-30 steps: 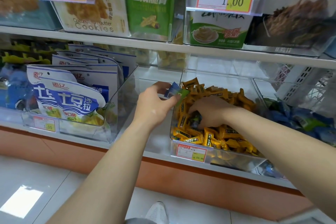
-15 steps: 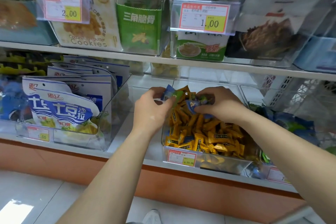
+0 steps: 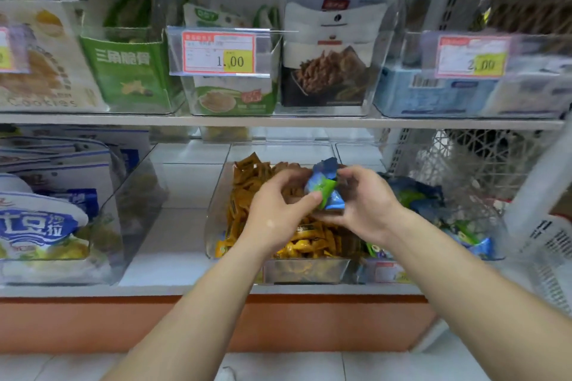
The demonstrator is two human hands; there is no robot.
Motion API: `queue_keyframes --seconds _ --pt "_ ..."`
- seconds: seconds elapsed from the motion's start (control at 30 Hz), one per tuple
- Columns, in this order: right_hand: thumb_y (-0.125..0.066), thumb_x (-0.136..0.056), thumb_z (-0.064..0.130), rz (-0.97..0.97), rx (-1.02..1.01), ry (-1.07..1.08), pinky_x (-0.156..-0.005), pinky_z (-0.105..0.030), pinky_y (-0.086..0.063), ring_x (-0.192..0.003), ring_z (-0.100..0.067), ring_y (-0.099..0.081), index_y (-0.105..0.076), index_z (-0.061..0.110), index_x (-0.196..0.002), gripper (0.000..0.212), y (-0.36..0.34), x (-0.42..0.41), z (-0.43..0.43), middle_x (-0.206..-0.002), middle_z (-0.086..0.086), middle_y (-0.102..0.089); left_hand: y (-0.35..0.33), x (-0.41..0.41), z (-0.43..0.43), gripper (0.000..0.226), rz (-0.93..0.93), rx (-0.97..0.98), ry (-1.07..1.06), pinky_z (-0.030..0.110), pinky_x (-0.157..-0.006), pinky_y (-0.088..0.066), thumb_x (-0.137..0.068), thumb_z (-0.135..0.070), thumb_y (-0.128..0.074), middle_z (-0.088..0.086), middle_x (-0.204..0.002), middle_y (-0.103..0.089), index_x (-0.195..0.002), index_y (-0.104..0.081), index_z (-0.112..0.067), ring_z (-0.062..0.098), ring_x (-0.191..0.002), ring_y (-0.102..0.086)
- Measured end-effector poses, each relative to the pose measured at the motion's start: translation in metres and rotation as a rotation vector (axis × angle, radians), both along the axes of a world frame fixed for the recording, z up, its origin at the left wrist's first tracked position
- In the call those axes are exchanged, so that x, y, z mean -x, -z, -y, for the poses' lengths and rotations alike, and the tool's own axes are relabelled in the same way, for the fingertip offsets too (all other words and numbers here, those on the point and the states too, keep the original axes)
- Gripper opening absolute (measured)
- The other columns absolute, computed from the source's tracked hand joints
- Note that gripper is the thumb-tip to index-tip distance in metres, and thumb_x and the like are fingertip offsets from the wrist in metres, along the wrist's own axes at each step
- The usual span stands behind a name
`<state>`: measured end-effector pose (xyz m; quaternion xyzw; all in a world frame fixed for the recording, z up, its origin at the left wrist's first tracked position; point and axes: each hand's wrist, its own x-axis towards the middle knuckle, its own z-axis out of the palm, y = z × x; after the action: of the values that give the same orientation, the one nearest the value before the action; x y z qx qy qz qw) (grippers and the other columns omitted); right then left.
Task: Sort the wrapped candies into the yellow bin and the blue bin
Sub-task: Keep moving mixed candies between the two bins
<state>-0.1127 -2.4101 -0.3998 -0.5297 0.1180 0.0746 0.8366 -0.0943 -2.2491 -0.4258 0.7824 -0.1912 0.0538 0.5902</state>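
Observation:
A clear bin full of yellow wrapped candies (image 3: pixel 247 188) stands on the lower shelf, in the middle. To its right is a clear bin of blue and green wrapped candies (image 3: pixel 427 198). Above the yellow bin both hands meet on a small bunch of blue and green candies (image 3: pixel 325 185). My left hand (image 3: pixel 278 213) pinches the bunch from the left with thumb and fingers. My right hand (image 3: pixel 368 204) grips it from the right and cups it from below. How many candies are in the bunch is hidden by the fingers.
A clear bin of blue and white snack bags (image 3: pixel 46 226) stands at the left of the lower shelf. The upper shelf (image 3: pixel 278 120) carries bins of snack packs with price tags (image 3: pixel 219 52). A white mesh basket (image 3: pixel 483 164) stands at the far right.
My hands have come together and drifted right. The blue and green candies each hand held are now one bunch between both hands. The camera has turned to the right.

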Motion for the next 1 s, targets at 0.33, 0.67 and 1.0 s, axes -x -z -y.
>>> queue_keyframes --seconds 0.33,0.67,1.0 --pt "-0.071 -0.09 0.022 0.252 0.545 0.175 -0.071 -0.029 -0.057 -0.09 -0.016 -0.071 -0.065 0.029 -0.102 0.015 0.012 -0.003 0.042 -0.096 0.002 -0.074 -0.007 0.001 0.028 0.045 0.24 -0.383 -0.009 0.025 -0.097 -0.045 -0.084 -0.05 -0.07 -0.016 -0.121 -0.065 -0.125 -0.062 -0.035 0.001 -0.114 -0.056" --pt "-0.045 -0.096 0.061 -0.001 1.621 0.06 -0.103 -0.045 -0.041 -0.131 -0.04 -0.043 -0.033 0.028 -0.151 0.066 0.05 -0.037 0.128 -0.148 -0.014 -0.041 -0.006 -0.035 -0.069 0.043 0.182 -0.605 -0.282 0.031 -0.081 -0.043 -0.086 -0.044 -0.07 0.001 -0.131 -0.061 -0.126 -0.063 -0.031 0.02 -0.114 -0.058" --pt "-0.057 -0.09 0.046 0.44 1.532 0.047 -0.086 -0.032 -0.047 -0.116 -0.021 -0.054 -0.064 0.029 -0.124 0.038 0.013 -0.041 0.028 -0.126 0.001 -0.058 0.02 -0.047 -0.123 0.059 0.07 -0.692 -0.344 0.032 -0.089 -0.046 -0.088 -0.029 -0.07 0.007 -0.138 -0.058 -0.142 -0.05 -0.018 0.023 -0.114 -0.061"
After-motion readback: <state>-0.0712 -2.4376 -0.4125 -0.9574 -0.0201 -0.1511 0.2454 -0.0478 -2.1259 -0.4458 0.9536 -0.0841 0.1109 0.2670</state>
